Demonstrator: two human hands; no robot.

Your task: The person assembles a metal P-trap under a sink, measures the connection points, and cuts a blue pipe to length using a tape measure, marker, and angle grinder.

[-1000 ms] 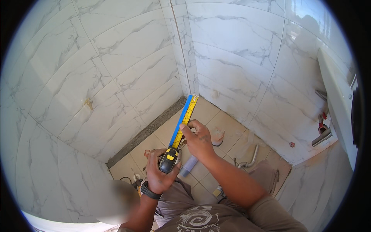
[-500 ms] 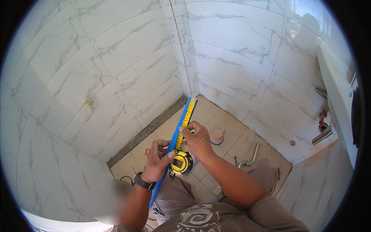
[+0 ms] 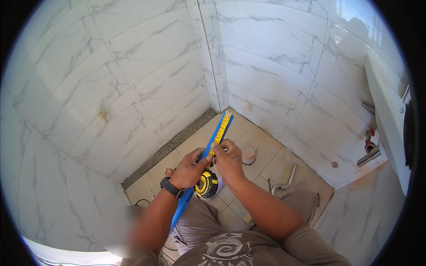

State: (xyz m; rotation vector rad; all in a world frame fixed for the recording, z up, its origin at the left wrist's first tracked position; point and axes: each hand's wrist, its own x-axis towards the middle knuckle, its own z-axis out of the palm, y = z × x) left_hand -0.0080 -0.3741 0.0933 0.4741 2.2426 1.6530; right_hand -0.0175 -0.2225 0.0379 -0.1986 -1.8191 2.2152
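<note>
A long, narrow blue strip [image 3: 181,209] slants from beside my left forearm up toward the room corner. Along its upper part lies the yellow blade [image 3: 225,126] of a tape measure, its end hook near the strip's tip. The black and yellow tape measure case [image 3: 207,184] hangs just below my hands. My left hand [image 3: 188,168] is closed around the strip, its thumb close to the blade. With thumb and fingers, my right hand [image 3: 228,162] pinches the blade against the strip. Both hands nearly touch, and some fingers are hidden behind the strip.
White marbled wall tiles [image 3: 270,66] meet in a corner ahead. A rough grey gap [image 3: 171,144] runs along the left wall's foot above beige floor tiles [image 3: 262,139]. On the floor lie a round cup-like object [image 3: 249,156] and a bent metal pipe [image 3: 288,177]. A white basin [image 3: 386,111] juts from the right.
My left hand has slid up the strip toward my right hand and now partly covers the case. The strip's tip and blade have shifted slightly right.
</note>
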